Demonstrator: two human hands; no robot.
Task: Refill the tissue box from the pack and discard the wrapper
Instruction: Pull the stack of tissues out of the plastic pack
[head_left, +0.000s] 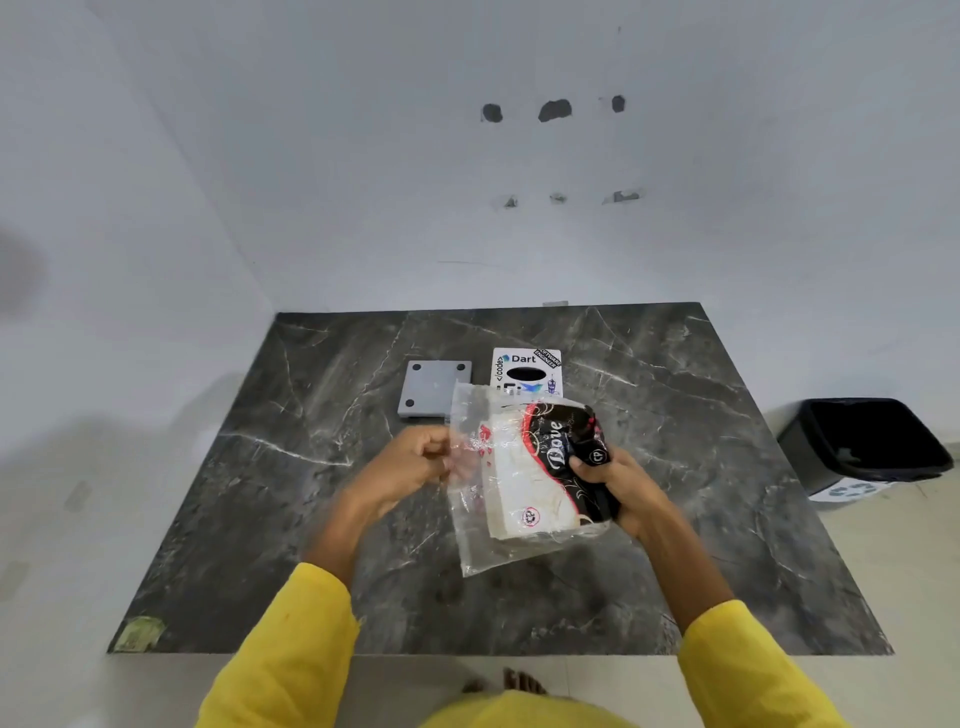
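One "Dove" tissue pack (540, 467), "Dart" box (525, 366)

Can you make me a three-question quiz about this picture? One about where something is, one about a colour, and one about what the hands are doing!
1. Where is the bin?
A. On the table
B. On the floor to the right of the table
C. Under the left hand

2. What colour are the sleeves?
A. Yellow
B. Blue
C. Red

3. What is happening with the tissue pack?
A. It lies untouched on the table
B. It is inside the bin
C. Both hands hold it above the table

Answers: 1 B, the black bin stands on the pale floor past the table's right edge. 2 A, both arms wear bright yellow. 3 C, the right hand grips the dark printed end while the left hand pinches the clear wrapper.
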